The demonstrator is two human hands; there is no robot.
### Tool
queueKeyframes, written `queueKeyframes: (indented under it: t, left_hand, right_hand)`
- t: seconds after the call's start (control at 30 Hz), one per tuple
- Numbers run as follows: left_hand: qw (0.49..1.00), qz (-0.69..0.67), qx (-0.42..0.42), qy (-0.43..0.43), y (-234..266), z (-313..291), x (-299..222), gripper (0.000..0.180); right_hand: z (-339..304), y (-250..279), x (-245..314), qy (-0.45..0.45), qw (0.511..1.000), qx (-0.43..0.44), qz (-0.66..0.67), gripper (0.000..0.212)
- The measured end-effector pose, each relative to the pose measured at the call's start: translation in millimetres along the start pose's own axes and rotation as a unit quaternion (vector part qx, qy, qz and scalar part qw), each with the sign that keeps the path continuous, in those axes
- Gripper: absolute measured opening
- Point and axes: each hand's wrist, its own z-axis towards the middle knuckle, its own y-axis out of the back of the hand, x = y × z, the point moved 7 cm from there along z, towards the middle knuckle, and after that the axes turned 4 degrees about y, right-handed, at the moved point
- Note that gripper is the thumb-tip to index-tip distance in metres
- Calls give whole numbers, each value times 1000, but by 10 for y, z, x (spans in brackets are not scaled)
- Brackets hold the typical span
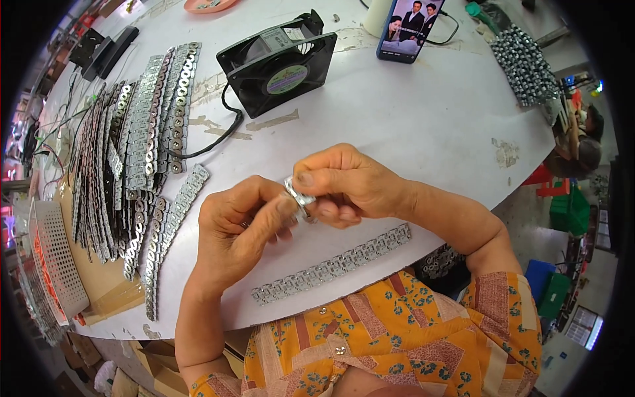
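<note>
In the head view, a small metal piece (pixel 301 192) is held up in front of the person, above the white worktop (pixel 436 139), between both hands. It is bright silver and shiny, with pale glints on its short, flat, plate-like face; fingers cover much of it, so its full outline cannot be told. The right hand (pixel 354 185) pinches it between thumb and curled fingers, while the left hand (pixel 241 221) grips its near end, the thumb tip blurred. Nearer the person's body, a link strip (pixel 334 264) lies on the worktop, well apart from other strips: silvery grey, made of many small repeated plates set side by side, with notched long edges, slanting up toward the right. To the left is a heap of metal strips (pixel 135 155), some dull and dark, others bright with rows of round, ring-like shapes. A black fan (pixel 278 69) stands beyond the hands.
</note>
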Motion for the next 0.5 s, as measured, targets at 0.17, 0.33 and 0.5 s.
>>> queueKeyframes:
  t: [0.17, 0.33, 0.5]
  left_hand:
    - [919, 310, -163, -182, 78, -45, -171, 9]
    - [870, 352, -205, -278, -38, -45, -190, 22]
    - [852, 376, -231, -282, 31, -63, -162, 22]
  right_hand:
    - [34, 174, 51, 37, 975, -100, -195, 33]
    - [5, 84, 156, 244, 873, -97, -410, 30]
    - [85, 150, 105, 137, 944, -109, -278, 35]
